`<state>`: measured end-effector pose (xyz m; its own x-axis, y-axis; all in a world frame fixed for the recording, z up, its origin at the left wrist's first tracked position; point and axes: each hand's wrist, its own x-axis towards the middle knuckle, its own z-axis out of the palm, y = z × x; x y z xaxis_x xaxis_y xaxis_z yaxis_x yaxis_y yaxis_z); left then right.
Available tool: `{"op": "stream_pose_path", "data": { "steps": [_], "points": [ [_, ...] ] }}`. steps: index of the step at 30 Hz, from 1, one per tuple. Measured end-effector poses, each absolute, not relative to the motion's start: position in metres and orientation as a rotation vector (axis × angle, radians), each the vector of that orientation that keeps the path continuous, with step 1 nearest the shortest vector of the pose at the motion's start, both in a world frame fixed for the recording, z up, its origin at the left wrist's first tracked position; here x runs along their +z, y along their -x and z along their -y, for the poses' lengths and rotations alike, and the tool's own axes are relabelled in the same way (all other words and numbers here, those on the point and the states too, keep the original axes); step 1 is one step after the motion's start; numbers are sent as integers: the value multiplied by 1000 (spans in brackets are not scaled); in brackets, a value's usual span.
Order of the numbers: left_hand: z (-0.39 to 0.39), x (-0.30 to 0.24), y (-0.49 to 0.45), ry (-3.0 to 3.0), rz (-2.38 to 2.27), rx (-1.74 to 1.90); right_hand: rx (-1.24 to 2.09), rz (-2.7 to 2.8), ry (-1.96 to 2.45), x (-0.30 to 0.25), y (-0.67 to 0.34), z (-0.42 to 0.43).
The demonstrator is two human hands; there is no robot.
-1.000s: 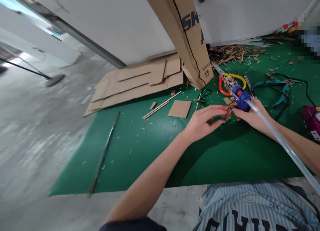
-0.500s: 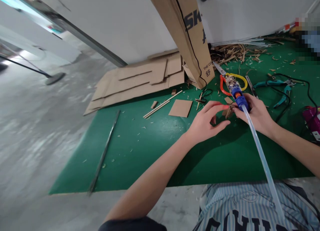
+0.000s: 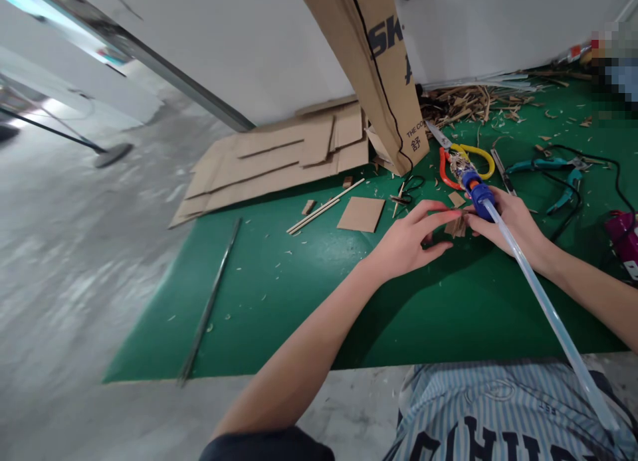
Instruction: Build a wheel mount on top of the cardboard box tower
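Observation:
My right hand is wrapped around a blue hot glue gun, whose long translucent glue stick runs back towards my body. Its front end is covered in pale, stringy bits. My left hand reaches in from the left with thumb and fingers apart. The left index fingertip touches a small bundle of cardboard pieces near my right thumb; the exact contact is partly hidden. Just behind the bundle lies a small cardboard square. Scissors with red and yellow handles lie beyond the gun.
A cardboard square and thin wooden sticks lie left of my hands on the green table. Farther back are cardboard sheets, a tall box and a scrap pile. Teal pliers lie right; a dark rod bundle lies left.
The glue gun's stick has swung its near end to the right. My left index finger has shifted slightly right over the cardboard bundle, which now shows more of its strips.

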<state>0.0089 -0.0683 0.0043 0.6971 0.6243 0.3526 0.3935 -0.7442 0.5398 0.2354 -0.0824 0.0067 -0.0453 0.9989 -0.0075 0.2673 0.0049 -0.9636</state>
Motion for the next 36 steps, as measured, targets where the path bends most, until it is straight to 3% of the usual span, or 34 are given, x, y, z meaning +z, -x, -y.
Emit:
{"op": "stream_pose_path", "data": {
  "steps": [36],
  "points": [
    [70, 4, -11, -2509, -807, 734, 1160, 1412, 1396, 9, -234, 83]
  ]
}}
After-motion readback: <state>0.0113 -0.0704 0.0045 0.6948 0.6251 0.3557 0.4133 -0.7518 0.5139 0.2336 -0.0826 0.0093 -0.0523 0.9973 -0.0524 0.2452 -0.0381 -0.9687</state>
